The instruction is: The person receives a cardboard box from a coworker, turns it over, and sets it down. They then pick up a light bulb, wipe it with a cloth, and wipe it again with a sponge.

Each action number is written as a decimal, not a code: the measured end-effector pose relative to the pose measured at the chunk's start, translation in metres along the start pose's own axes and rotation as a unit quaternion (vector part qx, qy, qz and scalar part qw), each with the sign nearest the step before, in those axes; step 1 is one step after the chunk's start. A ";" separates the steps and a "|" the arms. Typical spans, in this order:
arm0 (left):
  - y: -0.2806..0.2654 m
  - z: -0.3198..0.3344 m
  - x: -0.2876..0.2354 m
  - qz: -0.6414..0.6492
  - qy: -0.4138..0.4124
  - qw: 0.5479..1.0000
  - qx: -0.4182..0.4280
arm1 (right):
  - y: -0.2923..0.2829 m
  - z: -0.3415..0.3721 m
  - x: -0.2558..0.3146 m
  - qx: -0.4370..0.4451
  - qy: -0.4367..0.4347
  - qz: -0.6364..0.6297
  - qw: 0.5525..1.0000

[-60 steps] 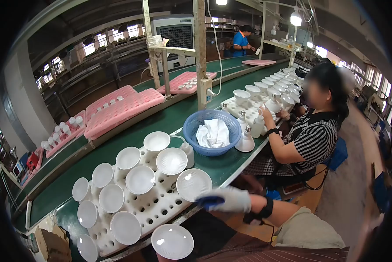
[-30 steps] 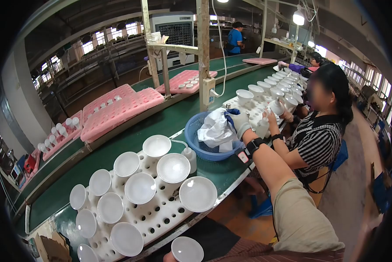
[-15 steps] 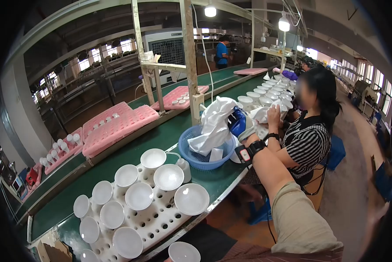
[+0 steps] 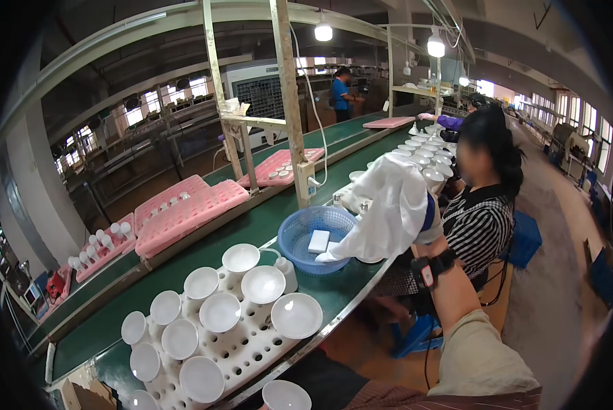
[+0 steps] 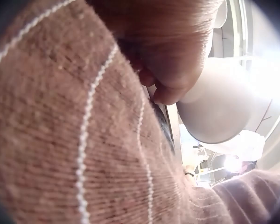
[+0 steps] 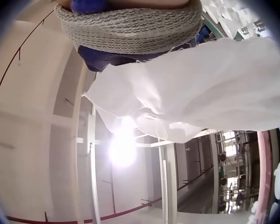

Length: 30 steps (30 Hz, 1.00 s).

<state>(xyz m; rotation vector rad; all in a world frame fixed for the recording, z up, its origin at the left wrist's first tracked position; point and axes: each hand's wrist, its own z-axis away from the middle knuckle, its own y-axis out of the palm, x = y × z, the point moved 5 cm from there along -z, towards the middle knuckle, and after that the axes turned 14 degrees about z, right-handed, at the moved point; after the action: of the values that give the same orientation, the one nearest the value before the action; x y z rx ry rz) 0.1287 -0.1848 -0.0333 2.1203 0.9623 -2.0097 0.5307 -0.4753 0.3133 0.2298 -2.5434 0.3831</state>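
My gloved right hand [image 4: 431,222] holds up a white cloth [image 4: 392,198] by its upper right side. The cloth's lower corner trails over the rim of a blue plastic basket [image 4: 296,249], where a small white block [image 4: 319,241] lies. In the right wrist view the cloth spreads out below the grey knitted glove [image 6: 130,30], with blue at the fingers. My bare left hand [image 5: 170,46] grips a white reflector bulb [image 5: 219,107] low by my lap. From above, the round face of that bulb shows at the bottom edge of the head view.
A white holed tray [image 4: 252,352] carries several reflector bulbs, faces up. A squeeze bottle [image 4: 286,275] stands between tray and basket. At right a seated person [image 4: 484,191] works along the green bench [image 4: 207,225]. Pink foam trays [image 4: 190,212] lie behind the rail.
My right hand has reached from the bench edge into the basket, taken the cloth and lifted it up to the right. The white block in the basket is now exposed.
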 end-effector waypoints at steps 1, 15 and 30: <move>0.001 0.000 0.005 0.000 -0.007 1.000 0.003 | -0.009 0.011 -0.021 -0.001 -0.001 0.000 1.000; 0.032 -0.027 -0.039 0.080 -0.064 0.987 0.120 | 0.119 0.124 0.062 0.165 0.332 -0.178 0.912; 0.042 -0.054 -0.119 -0.184 0.184 0.961 0.091 | 0.251 0.212 0.061 0.433 0.239 -0.027 0.869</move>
<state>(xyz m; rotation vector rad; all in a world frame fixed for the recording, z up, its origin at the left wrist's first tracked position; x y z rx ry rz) 0.2019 -0.2397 0.0688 2.6518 1.3641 -1.9490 0.3139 -0.3105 0.1195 0.4616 -1.7264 1.3622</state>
